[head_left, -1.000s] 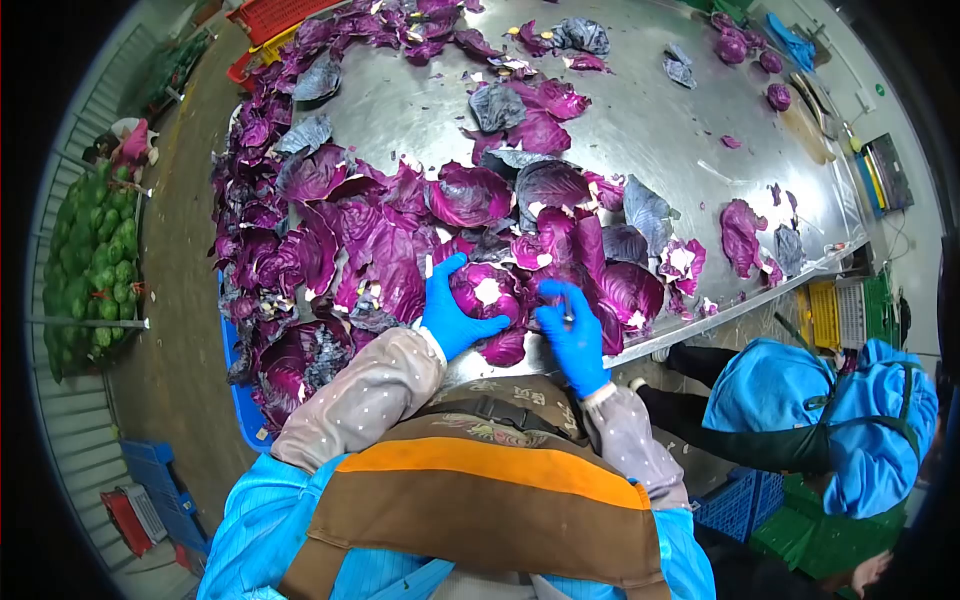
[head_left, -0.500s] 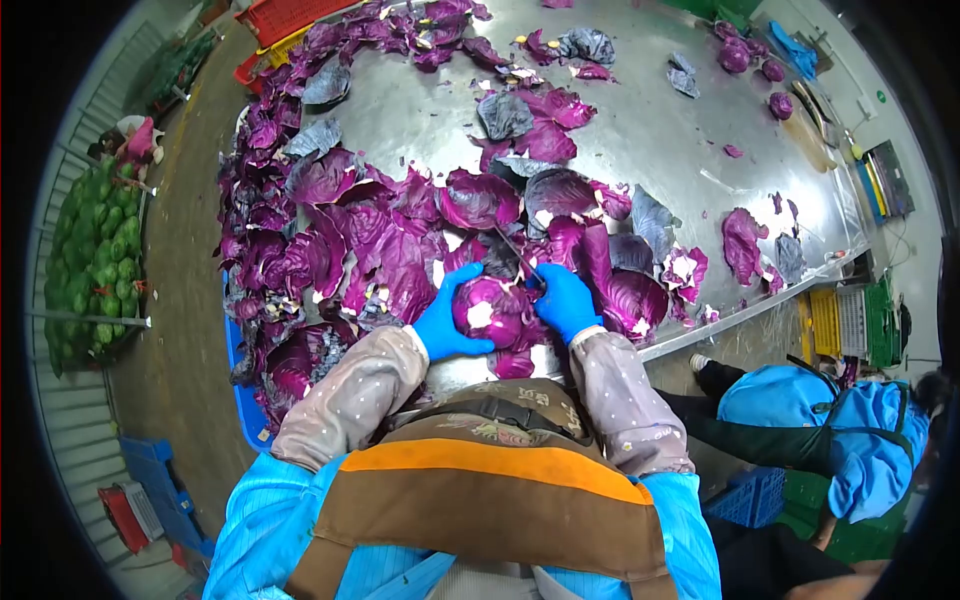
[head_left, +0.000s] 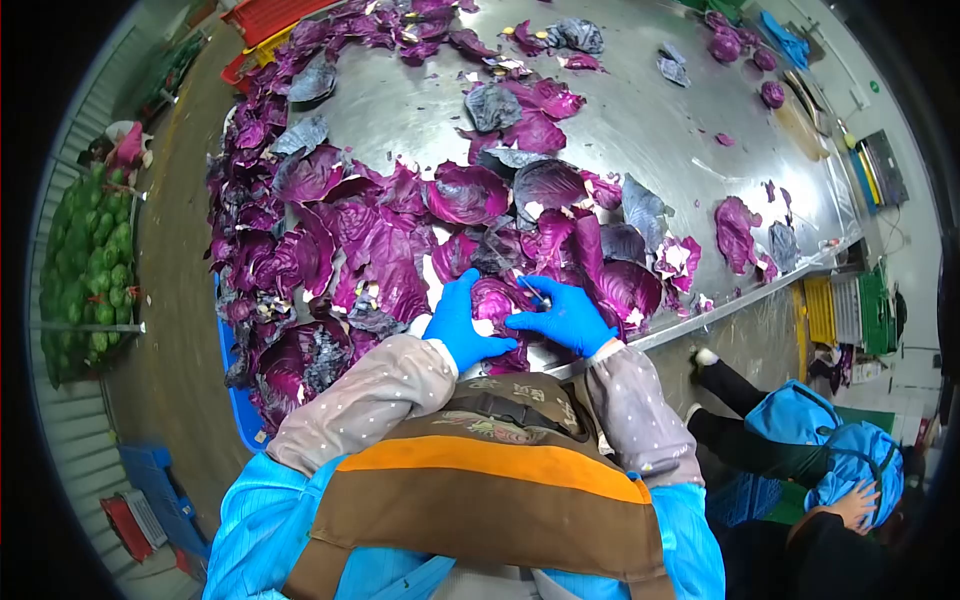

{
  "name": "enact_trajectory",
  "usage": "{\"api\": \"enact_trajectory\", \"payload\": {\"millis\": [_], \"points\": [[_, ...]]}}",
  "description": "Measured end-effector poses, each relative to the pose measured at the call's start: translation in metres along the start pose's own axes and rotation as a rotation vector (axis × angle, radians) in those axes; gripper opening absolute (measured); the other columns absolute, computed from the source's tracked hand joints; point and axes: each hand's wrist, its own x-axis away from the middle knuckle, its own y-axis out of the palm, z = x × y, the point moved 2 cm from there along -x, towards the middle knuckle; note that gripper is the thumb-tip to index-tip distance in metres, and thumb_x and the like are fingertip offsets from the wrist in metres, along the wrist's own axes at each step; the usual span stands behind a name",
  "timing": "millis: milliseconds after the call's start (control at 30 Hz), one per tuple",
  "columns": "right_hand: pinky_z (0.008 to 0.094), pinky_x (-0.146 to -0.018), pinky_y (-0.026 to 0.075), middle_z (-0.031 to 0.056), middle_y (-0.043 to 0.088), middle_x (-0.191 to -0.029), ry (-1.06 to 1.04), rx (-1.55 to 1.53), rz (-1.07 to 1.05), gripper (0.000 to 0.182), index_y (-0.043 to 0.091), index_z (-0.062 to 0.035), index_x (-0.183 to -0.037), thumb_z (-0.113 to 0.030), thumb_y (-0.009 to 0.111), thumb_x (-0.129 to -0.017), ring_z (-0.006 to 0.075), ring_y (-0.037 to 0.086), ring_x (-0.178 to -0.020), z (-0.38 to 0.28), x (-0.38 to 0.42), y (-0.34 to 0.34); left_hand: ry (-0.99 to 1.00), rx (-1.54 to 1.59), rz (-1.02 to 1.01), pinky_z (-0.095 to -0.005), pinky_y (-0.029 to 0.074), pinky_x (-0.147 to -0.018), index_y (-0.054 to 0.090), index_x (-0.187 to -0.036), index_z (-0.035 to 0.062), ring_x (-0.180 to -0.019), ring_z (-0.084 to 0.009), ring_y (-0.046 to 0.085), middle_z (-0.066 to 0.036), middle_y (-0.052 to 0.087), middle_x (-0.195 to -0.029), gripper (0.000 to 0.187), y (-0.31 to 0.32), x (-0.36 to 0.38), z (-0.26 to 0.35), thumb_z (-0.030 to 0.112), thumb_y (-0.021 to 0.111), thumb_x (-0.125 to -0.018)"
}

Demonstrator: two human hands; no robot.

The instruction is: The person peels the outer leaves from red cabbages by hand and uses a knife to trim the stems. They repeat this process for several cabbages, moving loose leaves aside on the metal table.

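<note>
A purple cabbage head (head_left: 497, 303) is between my two hands, just above the table's near edge. My left hand (head_left: 462, 322), in a blue glove, wraps round its left side. My right hand (head_left: 566, 317), also gloved in blue, is at its right side, thumb on the cabbage and fingers curled round a thin knife (head_left: 534, 291), most of which is hidden. Loose purple leaves (head_left: 467, 194) lie just beyond my hands, and more leaves (head_left: 628, 290) are beside my right hand.
A metal table (head_left: 640, 130) carries heaped leaves along its left side, with a blue tray edge (head_left: 240, 405) below. Small cabbages (head_left: 725, 46) sit at the far right. A co-worker (head_left: 800, 430) in blue is at the right. Green cabbages (head_left: 95, 270) in netting are at the left.
My right hand has turned, its thumb now over the cabbage. The cabbage has tilted and shows less of its white cut base. The co-worker at the right has shifted posture.
</note>
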Motion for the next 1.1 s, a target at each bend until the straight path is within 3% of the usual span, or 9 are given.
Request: {"api": "enact_trajectory", "payload": {"millis": [100,233,400,500,667,733,867,967,1100], "points": [[0.0314,-0.073,0.050,0.0146,0.067,-0.093,0.109,-0.028,-0.102,0.072,0.060,-0.0089,-0.125,-0.046,0.081,-0.067,0.0197,0.061,-0.078,0.000,-0.007,-0.004,0.057,-0.027,0.035,-0.0434,0.037,-0.105,0.024,-0.142,-0.0016,-0.124,-0.0375,0.041,-0.025,0.038,-0.132,0.117,0.003,0.002,-0.004,0.038,0.090,-0.053],[0.0318,-0.065,0.048,0.0176,0.062,-0.072,-0.005,0.182,-0.240,0.060,0.062,-0.0063,-0.120,-0.042,0.075,-0.072,0.0179,0.058,-0.065,-0.023,-0.011,-0.014,0.149,-0.004,0.008,-0.0444,0.037,-0.104,0.024,-0.141,-0.0015,-0.123,-0.0377,0.042,-0.024,0.038,-0.132,0.116,0.002,-0.002,-0.008,0.036,0.090,-0.053],[0.0424,-0.067,0.051,0.0248,0.064,-0.074,-0.042,0.251,-0.061,0.043,0.066,0.0027,-0.100,-0.024,0.065,-0.066,0.0364,0.066,-0.070,-0.034,-0.015,0.009,0.180,0.051,0.029,-0.0430,0.036,-0.104,0.027,-0.140,-0.0004,-0.122,-0.0359,0.043,-0.022,0.040,-0.131,0.113,0.004,-0.005,-0.018,0.036,0.090,-0.053],[0.0413,-0.067,0.052,0.0240,0.064,-0.076,0.010,0.219,-0.095,0.038,0.068,-0.0008,-0.096,-0.025,0.066,-0.066,0.0366,0.066,-0.070,-0.036,-0.015,0.005,0.207,0.087,0.036,-0.0434,0.037,-0.103,0.028,-0.139,-0.0004,-0.121,-0.0362,0.043,-0.022,0.041,-0.130,0.113,0.003,-0.007,-0.019,0.036,0.090,-0.052],[0.0347,-0.066,0.051,0.0168,0.069,-0.082,0.015,0.061,0.057,0.032,0.071,-0.0095,-0.101,-0.015,0.067,-0.070,0.0230,0.067,-0.070,0.015,-0.019,0.005,0.225,0.241,-0.006,-0.0386,0.037,-0.106,0.030,-0.140,0.0001,-0.123,-0.0264,0.046,-0.017,0.045,-0.133,0.109,-0.001,-0.014,-0.052,0.027,0.092,-0.055],[0.0306,-0.067,0.050,0.0130,0.070,-0.084,0.078,0.009,0.090,0.031,0.072,-0.0101,-0.102,-0.007,0.067,-0.071,0.0125,0.064,-0.072,0.016,-0.008,0.005,0.182,0.448,-0.092,-0.0375,0.039,-0.104,0.033,-0.139,0.0004,-0.120,-0.0257,0.049,-0.016,0.049,-0.130,0.105,-0.016,-0.014,-0.053,0.027,0.091,-0.056],[0.0282,-0.075,0.049,0.0076,0.069,-0.103,0.039,-0.356,0.075,0.042,0.066,-0.0053,-0.112,0.002,0.060,-0.071,0.0134,0.062,-0.084,0.033,-0.008,0.010,0.031,0.698,-0.177,-0.0370,0.041,-0.104,0.039,-0.138,0.0030,-0.118,-0.0225,0.051,-0.013,0.054,-0.127,0.092,-0.025,-0.012,-0.056,0.019,0.088,-0.062],[0.0260,-0.074,0.049,0.0061,0.069,-0.100,-0.096,-0.318,0.175,0.041,0.067,-0.0047,-0.110,0.004,0.058,-0.072,0.0119,0.060,-0.083,0.050,-0.009,-0.004,-0.155,1.347,-0.309,-0.0410,0.040,-0.106,0.039,-0.139,0.0058,-0.120,-0.0254,0.052,-0.012,0.054,-0.130,0.068,-0.033,0.006,-0.045,0.006,0.071,-0.079],[0.0289,-0.079,0.050,0.0107,0.068,-0.105,0.186,0.039,0.424,0.049,0.061,-0.0052,-0.121,0.000,0.068,-0.073,0.0163,0.064,-0.087,0.018,0.010,-0.051,-0.181,1.774,-0.328,-0.0482,0.027,-0.115,0.037,-0.139,0.0025,-0.131,-0.0316,0.041,-0.016,0.043,-0.141,0.064,-0.023,0.029,-0.064,0.017,0.067,-0.085]]}}
